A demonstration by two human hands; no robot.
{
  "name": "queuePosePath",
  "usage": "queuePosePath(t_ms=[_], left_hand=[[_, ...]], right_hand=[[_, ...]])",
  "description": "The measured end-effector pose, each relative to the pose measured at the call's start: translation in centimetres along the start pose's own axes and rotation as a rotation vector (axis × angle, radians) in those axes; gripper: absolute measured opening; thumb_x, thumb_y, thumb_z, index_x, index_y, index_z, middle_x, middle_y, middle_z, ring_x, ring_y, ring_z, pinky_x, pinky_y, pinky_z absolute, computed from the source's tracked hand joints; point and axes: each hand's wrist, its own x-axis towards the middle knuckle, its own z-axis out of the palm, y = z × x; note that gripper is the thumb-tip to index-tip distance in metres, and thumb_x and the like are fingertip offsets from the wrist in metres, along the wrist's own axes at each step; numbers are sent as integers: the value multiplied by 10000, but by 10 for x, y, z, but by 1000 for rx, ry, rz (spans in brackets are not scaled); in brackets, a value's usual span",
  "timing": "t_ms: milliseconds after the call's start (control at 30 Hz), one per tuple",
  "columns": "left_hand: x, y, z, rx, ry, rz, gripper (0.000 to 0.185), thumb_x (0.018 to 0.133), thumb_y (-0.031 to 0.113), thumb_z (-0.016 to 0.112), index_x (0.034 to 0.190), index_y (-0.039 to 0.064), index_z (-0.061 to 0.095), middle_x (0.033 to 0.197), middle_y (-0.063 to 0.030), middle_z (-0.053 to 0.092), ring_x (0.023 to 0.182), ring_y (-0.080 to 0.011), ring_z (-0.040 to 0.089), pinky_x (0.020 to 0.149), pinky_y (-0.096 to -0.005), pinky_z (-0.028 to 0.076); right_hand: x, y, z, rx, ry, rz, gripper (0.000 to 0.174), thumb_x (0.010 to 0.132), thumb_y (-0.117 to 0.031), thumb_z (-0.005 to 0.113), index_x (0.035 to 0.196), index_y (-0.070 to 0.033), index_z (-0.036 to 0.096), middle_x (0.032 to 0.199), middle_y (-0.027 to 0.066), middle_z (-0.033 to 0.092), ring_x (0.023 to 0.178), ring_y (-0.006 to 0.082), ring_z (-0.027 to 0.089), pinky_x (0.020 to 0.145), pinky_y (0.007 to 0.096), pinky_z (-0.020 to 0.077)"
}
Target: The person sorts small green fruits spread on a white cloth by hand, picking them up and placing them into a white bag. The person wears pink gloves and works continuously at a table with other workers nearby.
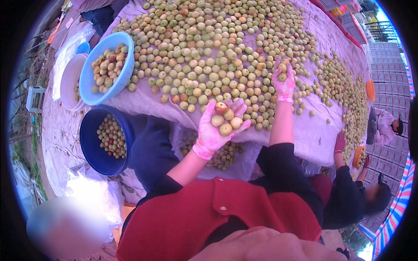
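My left hand [210, 135], in a thin pink-and-white glove, is turned palm up with several pale jujubes [225, 129] resting in it; one has a red-brown patch. My right hand [284, 88], gloved the same way, reaches farther out over the table and holds a few jujubes [281, 77] against its fingers. Around both hands spreads a broad layer of loose green and yellowish jujubes [209, 68], some blushed red, on a pale woven cloth [313, 140]. Below my left wrist, a clear plastic bag [245, 166] holds more jujubes.
Left of me stand a light blue basin [85, 86], a dark blue bucket [85, 143] and a white bucket [67, 81], all with jujubes inside. A white stool [35, 98] is farther left. Co-workers [346, 195] sit along the right, near an orange basin [358, 156].
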Motion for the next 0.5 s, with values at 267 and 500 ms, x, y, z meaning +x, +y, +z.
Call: queuePosePath(t_ms=[267, 500], left_hand=[[6, 1, 2, 95, -83, 90, 537, 987, 517, 426, 1352, 135, 519, 1530, -118, 366, 1422, -286, 329, 1153, -578, 233], [-6, 4, -3, 46, -172, 42, 545, 977, 534, 439, 1344, 139, 518, 1347, -107, 548, 1236, -262, 539, 1086, -418, 405]], right_hand=[[-105, 65, 105, -87, 79, 93, 425, 997, -183, 516, 1396, -53, 448, 1359, 154, 534, 1252, 277, 519, 982, 364, 487], [-158, 96, 159, -1461, -407, -527, 426, 844, -102, 644, 1266, -60, 602, 1270, 131, 613, 1211, 302, 556, 1019, 414, 442]])
